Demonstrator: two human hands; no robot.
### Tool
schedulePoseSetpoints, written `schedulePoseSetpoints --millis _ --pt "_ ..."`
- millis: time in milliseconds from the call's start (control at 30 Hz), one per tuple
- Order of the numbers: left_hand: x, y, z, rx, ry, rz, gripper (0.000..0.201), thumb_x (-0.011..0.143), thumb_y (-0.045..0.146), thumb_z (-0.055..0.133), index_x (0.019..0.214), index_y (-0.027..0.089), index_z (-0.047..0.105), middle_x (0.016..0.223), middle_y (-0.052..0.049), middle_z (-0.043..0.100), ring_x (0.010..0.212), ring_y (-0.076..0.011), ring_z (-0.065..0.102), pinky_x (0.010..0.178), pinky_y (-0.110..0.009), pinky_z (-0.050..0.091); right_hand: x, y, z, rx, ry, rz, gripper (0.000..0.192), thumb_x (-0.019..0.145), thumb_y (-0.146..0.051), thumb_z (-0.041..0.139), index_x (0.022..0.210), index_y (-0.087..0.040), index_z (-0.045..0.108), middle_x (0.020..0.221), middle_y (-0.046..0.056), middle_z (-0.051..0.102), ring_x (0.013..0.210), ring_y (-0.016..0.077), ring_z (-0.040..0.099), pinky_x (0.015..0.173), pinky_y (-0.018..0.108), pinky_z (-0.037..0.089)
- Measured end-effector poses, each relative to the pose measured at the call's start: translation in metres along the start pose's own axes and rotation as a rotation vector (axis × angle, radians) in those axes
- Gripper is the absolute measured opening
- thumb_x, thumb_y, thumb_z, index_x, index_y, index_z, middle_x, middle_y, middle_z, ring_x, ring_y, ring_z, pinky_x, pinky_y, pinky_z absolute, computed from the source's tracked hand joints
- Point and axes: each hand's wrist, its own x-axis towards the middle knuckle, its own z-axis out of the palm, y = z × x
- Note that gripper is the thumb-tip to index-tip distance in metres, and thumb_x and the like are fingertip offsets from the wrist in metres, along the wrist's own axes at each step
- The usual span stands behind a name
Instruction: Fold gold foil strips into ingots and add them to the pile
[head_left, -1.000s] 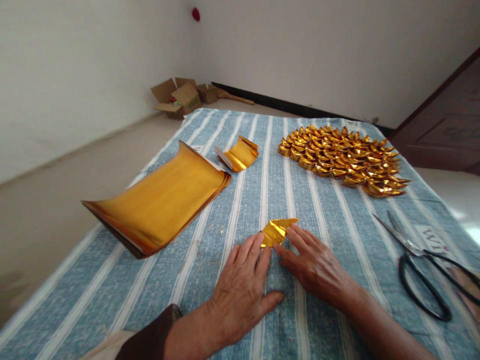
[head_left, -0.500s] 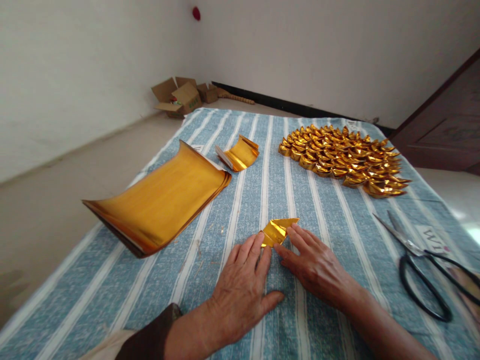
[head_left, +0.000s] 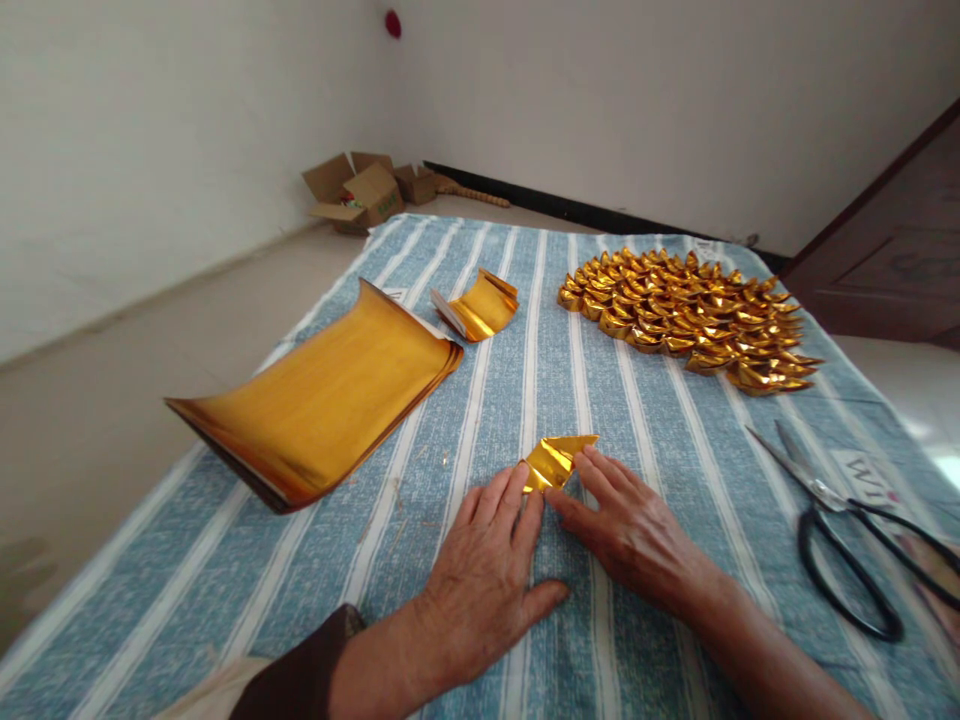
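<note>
A small folded piece of gold foil paper (head_left: 553,462) lies on the striped cloth in front of me. My left hand (head_left: 484,580) rests flat, fingers stretched, its fingertips pressing the paper's lower left edge and its thumb out to the side. At the lower right edge, my right hand (head_left: 630,525) holds the paper between its fingertips and thumb, against the cloth. The paper's underside and the edges beneath my fingertips are hidden.
Large gold foil sheets (head_left: 322,400) lie stacked at left, with smaller gold sheets (head_left: 484,305) behind. Many folded gold paper ingots (head_left: 682,315) stand in rows at right. Black-handled scissors (head_left: 829,500) lie open near the right edge. A cardboard box (head_left: 375,195) stands beyond the table.
My right thumb has shifted very slightly left along the paper's lower edge. Otherwise both hands and the paper stay in place.
</note>
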Motion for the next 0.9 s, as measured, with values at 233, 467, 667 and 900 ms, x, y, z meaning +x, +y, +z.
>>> schedulePoseSetpoints --millis 233,467,667,900 --pt "-0.0004 -0.0008 0.0013 0.003 0.027 0.009 0.079 0.079 0.06 0.068 0.134 0.006 0.048 0.142 -0.027 0.048 0.13 -0.041 0.045 0.101 -0.054 0.043 0.0009 -0.0011 0.0001 -0.005 0.018 0.001 0.035 0.093 -0.012 0.05 0.126 -0.021 0.058 0.127 0.018 0.051 0.13 0.034 0.045 0.099 0.051 0.05" --pt "-0.0014 -0.0015 0.0026 -0.01 0.031 -0.001 0.078 0.08 0.059 0.067 0.135 0.007 0.047 0.142 -0.026 0.048 0.131 -0.0407 0.044 0.102 -0.054 0.041 0.0003 -0.0008 0.0003 -0.021 0.01 0.005 0.037 0.092 -0.011 0.05 0.127 -0.021 0.058 0.126 0.018 0.053 0.129 0.0342 0.045 0.098 0.051 0.05" --pt "-0.0013 -0.0014 0.0035 -0.03 0.019 -0.006 0.077 0.082 0.061 0.064 0.136 0.008 0.047 0.143 -0.025 0.048 0.133 -0.0394 0.043 0.103 -0.054 0.041 0.0003 -0.0014 0.001 -0.017 0.015 0.005 0.036 0.092 -0.011 0.049 0.125 -0.021 0.059 0.126 0.017 0.053 0.129 0.0339 0.045 0.098 0.051 0.05" --pt "-0.0003 -0.0011 0.003 0.0 0.012 0.002 0.08 0.079 0.062 0.066 0.133 0.005 0.05 0.142 -0.026 0.049 0.129 -0.0407 0.046 0.101 -0.055 0.042 0.0005 -0.0021 0.0013 -0.018 0.015 0.005 0.035 0.092 -0.01 0.05 0.125 -0.02 0.059 0.126 0.018 0.052 0.13 0.0347 0.045 0.099 0.051 0.05"
